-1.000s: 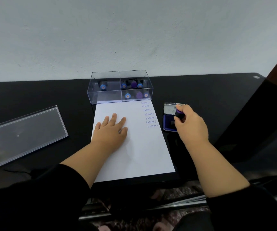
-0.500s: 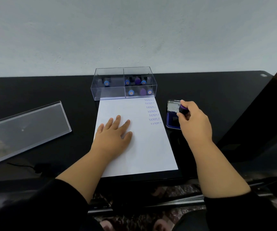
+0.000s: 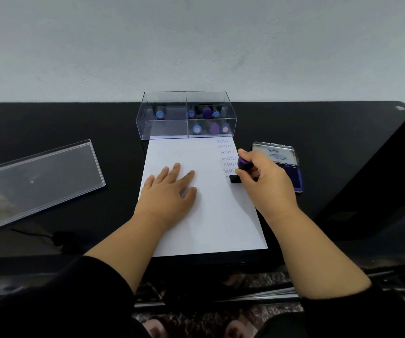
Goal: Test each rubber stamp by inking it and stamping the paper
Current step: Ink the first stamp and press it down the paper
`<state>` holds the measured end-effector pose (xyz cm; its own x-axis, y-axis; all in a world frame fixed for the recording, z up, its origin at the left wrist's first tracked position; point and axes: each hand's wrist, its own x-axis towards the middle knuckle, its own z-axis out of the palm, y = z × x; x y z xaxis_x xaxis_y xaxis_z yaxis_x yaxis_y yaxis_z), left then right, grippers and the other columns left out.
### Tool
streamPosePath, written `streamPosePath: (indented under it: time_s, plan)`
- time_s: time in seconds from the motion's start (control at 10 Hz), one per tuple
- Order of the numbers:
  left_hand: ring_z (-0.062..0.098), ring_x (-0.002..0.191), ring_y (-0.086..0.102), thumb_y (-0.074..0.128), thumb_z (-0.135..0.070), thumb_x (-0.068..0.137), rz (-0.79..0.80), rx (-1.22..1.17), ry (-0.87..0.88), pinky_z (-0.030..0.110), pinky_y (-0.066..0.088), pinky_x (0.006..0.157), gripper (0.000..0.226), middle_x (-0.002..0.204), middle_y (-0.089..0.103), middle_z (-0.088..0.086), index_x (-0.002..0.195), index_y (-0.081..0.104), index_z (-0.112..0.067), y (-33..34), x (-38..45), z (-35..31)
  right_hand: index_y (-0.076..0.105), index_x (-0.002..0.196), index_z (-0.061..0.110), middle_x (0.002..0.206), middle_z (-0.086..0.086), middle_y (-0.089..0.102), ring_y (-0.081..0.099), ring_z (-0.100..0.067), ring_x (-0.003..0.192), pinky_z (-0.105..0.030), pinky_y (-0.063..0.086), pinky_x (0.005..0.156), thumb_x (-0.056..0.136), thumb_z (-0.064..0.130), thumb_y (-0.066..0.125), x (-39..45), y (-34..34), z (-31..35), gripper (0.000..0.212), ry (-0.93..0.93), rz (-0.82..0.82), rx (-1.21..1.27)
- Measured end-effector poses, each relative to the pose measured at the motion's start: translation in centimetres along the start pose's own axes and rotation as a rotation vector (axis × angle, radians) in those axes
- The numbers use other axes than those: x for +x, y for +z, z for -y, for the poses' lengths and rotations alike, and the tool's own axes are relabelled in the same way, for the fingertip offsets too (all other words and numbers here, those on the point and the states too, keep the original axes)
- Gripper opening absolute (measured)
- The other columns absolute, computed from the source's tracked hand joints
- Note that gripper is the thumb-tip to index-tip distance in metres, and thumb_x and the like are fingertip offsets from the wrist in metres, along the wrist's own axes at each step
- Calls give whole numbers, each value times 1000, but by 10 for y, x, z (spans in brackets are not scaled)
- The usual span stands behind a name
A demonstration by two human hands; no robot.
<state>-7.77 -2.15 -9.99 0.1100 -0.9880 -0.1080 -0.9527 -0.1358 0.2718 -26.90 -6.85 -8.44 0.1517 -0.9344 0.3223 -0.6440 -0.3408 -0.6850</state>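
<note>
A person's right hand (image 3: 267,178) grips a purple-handled rubber stamp (image 3: 241,168), fingers curled round the handle, w/ the stamp's black base at the right edge of a white sheet of paper (image 3: 211,215), just below a column of blue "SAMPLE" prints (image 3: 227,156). Whether the base touches the paper or sits just above it can't be told. The right forearm runs in from lower right, wrist bent toward the sheet, dark sleeve pushed up near the elbow.

The left hand (image 3: 169,193) lies flat on the paper's left-centre, palm down, fingers straight & slightly spread, holding nothing. Its forearm comes in from lower left, also in a dark sleeve.

Count: six SAMPLE prints readable in the column, a seventh partly hidden by the stamp. One open ink pad (image 3: 284,164), lid up w/ "Artline" label, sits on the black table (image 3: 62,123) just right of the paper, behind the right hand. One clear divided box (image 3: 185,115) stands at the paper's far edge: one blue-capped stamp in the left rear compartment, approx. three stamps in the right rear, three in the right front; the left front looks bare. One clear acrylic lid (image 3: 35,181) lies on the table well to the left.
</note>
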Motion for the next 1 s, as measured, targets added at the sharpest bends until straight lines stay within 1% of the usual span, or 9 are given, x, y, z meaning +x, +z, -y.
streamPosePath:
  time_s: [0.1, 0.2, 0.3, 0.4, 0.5, 0.6, 0.8, 0.9, 1.0]
  plan:
    - [11, 147, -5, 22, -46, 100, -1, 1, 2, 33, -6, 118, 50, 160, -3, -10, 149, 13, -43, 0, 1, 0, 57, 123, 28, 83, 9, 55, 49, -11, 75, -26, 45, 73, 89, 19, 61, -1, 2, 0, 35, -2, 4, -9]
    - [11, 147, -5, 22, -46, 100, 0, -8, 4, 33, -6, 118, 49, 160, -3, -10, 149, 13, -43, 0, 1, 0, 58, 123, 28, 80, 12, 52, 47, -8, 71, -25, 45, 73, 89, 19, 61, -1, 3, 0, 36, -8, -4, -17]
    - [11, 147, -5, 23, -46, 100, 0, -10, 3, 33, -6, 118, 49, 160, -3, -10, 149, 13, -43, 1, 1, 0, 58, 123, 28, 72, 19, 46, 46, -5, 66, -22, 40, 69, 89, 18, 61, -1, 6, 0, 35, -17, 1, -30]
    - [11, 147, -5, 22, -45, 100, 2, -12, 0, 33, -6, 118, 49, 160, -4, -10, 149, 13, -44, 1, 1, 0, 57, 123, 29, 73, 19, 43, 45, -5, 65, -20, 37, 68, 88, 18, 61, -2, 8, 0, 36, -18, 4, -55]
    - [11, 147, -5, 22, -45, 100, -3, -16, 2, 34, -6, 118, 49, 160, -3, -10, 149, 13, -44, 1, 2, 1, 58, 123, 28, 71, 21, 41, 44, -7, 66, -22, 38, 67, 88, 17, 61, -2, 10, 0, 37, -17, -9, -54]
    - [11, 147, -5, 22, -45, 100, 1, -10, 3, 34, -6, 118, 49, 160, -3, -10, 149, 13, -43, 1, 1, 1, 57, 124, 28, 70, 20, 41, 45, -9, 71, -23, 38, 67, 89, 18, 61, -2, 10, 2, 36, -14, -11, -63]
    - [11, 147, -5, 22, -45, 100, 3, -14, 4, 34, -6, 118, 49, 160, -3, -10, 149, 14, -43, 0, 1, 0, 58, 122, 28, 78, 17, 49, 48, -8, 70, -25, 45, 70, 88, 19, 62, -4, 8, 2, 36, 12, -15, -2]
    - [11, 147, -5, 22, -45, 100, 4, -13, 1, 34, -6, 119, 49, 160, -3, -10, 149, 14, -43, 1, 1, 1, 59, 122, 29, 80, 19, 56, 56, -10, 77, -29, 50, 78, 87, 18, 63, -2, 1, 1, 36, 68, -84, 105]
    - [11, 147, -6, 21, -45, 101, 9, -12, 4, 34, -6, 118, 49, 160, -4, -10, 149, 13, -43, 1, 1, 1, 60, 119, 32, 80, 18, 59, 62, -16, 81, -37, 53, 82, 87, 17, 64, 1, -7, -1, 36, 132, -132, 186]
